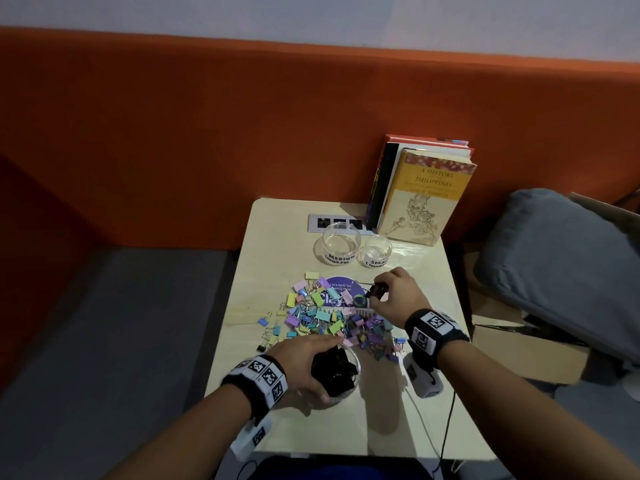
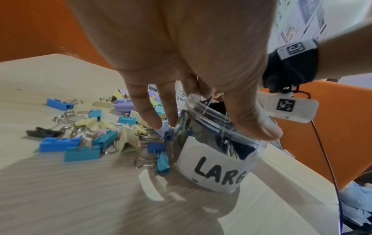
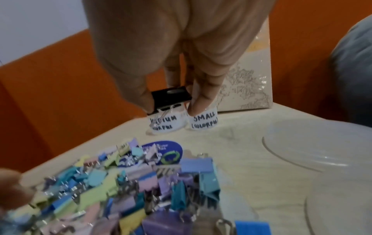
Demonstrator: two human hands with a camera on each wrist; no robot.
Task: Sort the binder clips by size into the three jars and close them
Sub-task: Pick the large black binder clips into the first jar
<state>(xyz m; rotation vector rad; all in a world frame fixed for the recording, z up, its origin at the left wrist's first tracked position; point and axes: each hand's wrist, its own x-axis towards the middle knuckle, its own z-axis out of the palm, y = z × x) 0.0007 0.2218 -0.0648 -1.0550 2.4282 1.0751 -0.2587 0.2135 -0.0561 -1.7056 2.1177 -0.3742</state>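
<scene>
My left hand (image 1: 311, 358) grips the rim of the clear jar (image 2: 213, 171) labelled LARGE from above, thumb (image 2: 259, 127) on the near side. The jar (image 1: 346, 375) stands at the table's front and holds several black clips. My right hand (image 1: 391, 296) pinches a large black binder clip (image 3: 171, 97) between thumb and fingers, in the air above the right of the pile. The pile of colourful binder clips (image 1: 325, 317) lies mid-table. Behind it stand the open, empty jars labelled MEDIUM (image 1: 341, 244) and SMALL (image 1: 375, 251).
Books (image 1: 426, 195) stand at the table's back right beside a socket panel (image 1: 337, 223). A purple round card (image 1: 343, 289) lies under the pile. Clear lids (image 3: 314, 146) lie on the table's right side. A grey cushion (image 1: 554, 265) lies to the right, off the table.
</scene>
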